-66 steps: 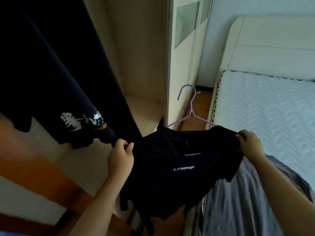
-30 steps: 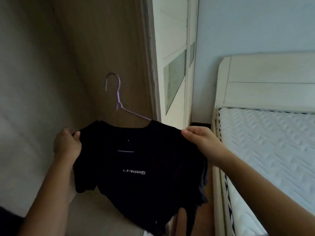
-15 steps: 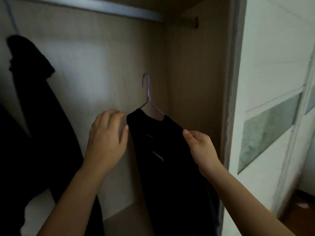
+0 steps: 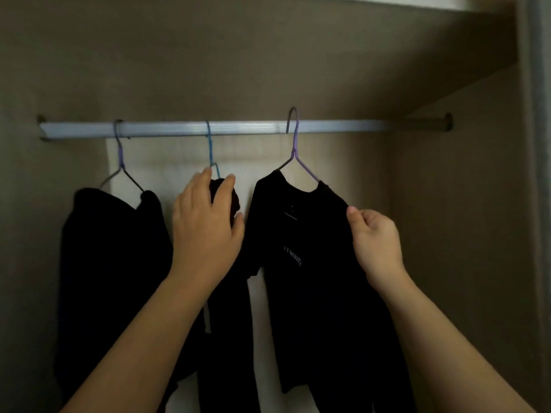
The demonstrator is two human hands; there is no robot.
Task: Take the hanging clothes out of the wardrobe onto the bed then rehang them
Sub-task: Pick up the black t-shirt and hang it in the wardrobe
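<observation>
A black T-shirt with small white lettering hangs on a purple hanger, whose hook sits over the silver rail. My right hand pinches the shirt's right shoulder. My left hand lies with spread fingers on the top of the middle dark garment, which hangs from a blue hanger. A third dark garment hangs at the left on a purple hanger.
The wardrobe's right side wall stands close beside the T-shirt. Bare rail runs from the purple hanger to the right bracket. A shelf edge crosses the top.
The T-shirt has gone from held in front of the bed up into the wardrobe, and its hook now sits on the rail. My left hand has left it for the middle garment.
</observation>
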